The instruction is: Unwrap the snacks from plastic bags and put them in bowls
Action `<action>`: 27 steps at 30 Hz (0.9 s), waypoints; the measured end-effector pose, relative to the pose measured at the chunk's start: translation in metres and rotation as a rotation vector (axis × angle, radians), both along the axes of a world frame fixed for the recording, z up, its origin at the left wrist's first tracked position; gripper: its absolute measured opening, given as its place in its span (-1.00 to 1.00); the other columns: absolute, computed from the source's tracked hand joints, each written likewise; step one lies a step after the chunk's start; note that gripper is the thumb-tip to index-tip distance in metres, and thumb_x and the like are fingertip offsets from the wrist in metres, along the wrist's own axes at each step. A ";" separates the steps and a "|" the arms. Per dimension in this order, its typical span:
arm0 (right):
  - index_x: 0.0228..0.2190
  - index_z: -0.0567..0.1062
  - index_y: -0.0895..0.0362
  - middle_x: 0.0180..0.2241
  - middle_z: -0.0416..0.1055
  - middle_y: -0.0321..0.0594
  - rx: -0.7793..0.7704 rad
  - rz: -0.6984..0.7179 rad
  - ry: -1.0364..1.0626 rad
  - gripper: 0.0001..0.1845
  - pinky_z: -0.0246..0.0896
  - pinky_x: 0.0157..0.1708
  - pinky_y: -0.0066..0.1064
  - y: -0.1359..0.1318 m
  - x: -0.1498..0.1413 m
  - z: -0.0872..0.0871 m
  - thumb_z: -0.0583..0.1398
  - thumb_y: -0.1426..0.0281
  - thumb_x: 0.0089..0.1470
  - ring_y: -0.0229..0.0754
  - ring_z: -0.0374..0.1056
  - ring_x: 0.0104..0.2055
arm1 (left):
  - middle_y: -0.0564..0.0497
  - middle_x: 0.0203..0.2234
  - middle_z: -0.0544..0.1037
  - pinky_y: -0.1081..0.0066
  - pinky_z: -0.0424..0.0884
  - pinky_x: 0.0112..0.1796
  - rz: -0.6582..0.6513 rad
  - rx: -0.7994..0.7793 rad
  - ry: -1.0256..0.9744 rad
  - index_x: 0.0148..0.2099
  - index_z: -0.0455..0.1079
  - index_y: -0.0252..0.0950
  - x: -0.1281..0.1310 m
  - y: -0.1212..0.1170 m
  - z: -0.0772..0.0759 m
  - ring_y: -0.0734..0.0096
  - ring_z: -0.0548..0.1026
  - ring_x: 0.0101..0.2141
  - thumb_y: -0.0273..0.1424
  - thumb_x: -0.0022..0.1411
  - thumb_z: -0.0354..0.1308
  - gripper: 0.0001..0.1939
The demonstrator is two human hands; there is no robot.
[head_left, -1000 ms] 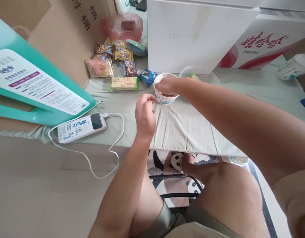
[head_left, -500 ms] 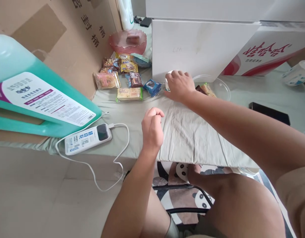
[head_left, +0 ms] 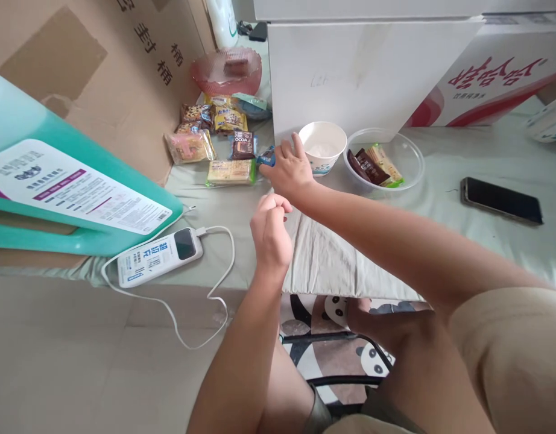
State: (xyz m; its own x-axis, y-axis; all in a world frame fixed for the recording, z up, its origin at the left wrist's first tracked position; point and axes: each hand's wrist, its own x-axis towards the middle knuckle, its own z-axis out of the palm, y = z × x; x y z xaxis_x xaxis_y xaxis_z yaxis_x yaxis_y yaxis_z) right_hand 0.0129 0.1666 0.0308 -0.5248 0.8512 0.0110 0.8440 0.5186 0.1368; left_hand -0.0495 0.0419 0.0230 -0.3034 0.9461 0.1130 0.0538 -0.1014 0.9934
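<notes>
My right hand reaches over a small blue snack packet, its fingers apart and partly covering the packet. I cannot tell how firmly they touch it. My left hand is curled into a loose fist just above the cloth, with nothing visible in it. Right beside my right hand stands a white paper bowl. Left of the blue packet lie a pale wafer packet in green-edged wrap and a brown cocoa packet. A clear plastic bowl holds dark packets and another pale packet.
More wrapped snacks lie before a pink glass bowl. A green liquid jug and a cabled power bank are at left. White cartons stand behind. At right are a phone and a paper cup.
My right hand has moved left from the white paper bowl to the blue packet, uncovering the paper bowl and the clear bowl. My left hand stays closed in nearly the same place.
</notes>
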 end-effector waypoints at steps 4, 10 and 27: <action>0.08 0.50 0.06 0.09 0.35 0.06 0.054 -0.005 0.177 -0.59 -0.24 0.31 0.29 -0.050 0.024 0.008 0.06 0.40 0.25 0.24 0.14 0.26 | 0.01 -0.48 0.31 0.30 0.28 -0.29 0.068 0.048 -0.029 -0.48 0.24 -0.20 -0.004 0.002 -0.002 0.31 0.33 -0.35 -0.42 0.18 -0.06 -0.81; 0.15 0.44 -0.06 0.14 0.25 0.07 0.031 -0.181 0.438 -0.52 0.16 0.15 0.04 -0.138 0.093 -0.001 0.12 0.40 0.21 0.17 0.22 0.18 | 0.00 -0.28 0.48 0.32 0.44 -0.17 -0.087 -0.104 0.013 -0.29 0.32 -0.20 0.003 -0.001 -0.004 0.28 0.48 -0.15 -0.26 0.30 0.11 -0.85; 0.08 0.34 0.11 0.06 0.40 0.10 0.012 -0.398 0.862 -0.58 0.25 0.19 0.03 -0.157 0.210 -0.038 0.03 0.39 0.19 0.11 0.33 0.17 | -0.03 -0.11 0.61 0.29 0.51 -0.24 -0.448 -0.369 -0.514 -0.07 0.41 -0.12 0.065 0.012 -0.024 0.22 0.59 -0.15 -0.14 0.04 0.36 -0.58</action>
State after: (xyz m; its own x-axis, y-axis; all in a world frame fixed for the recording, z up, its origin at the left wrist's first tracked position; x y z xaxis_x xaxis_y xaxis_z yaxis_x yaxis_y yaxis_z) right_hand 0.2229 0.0093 -0.0076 -0.0032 0.9630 0.2694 0.7713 0.1738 -0.6123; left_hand 0.0150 0.0535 -0.0006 0.1882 0.9399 -0.2848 -0.3912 0.3378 0.8561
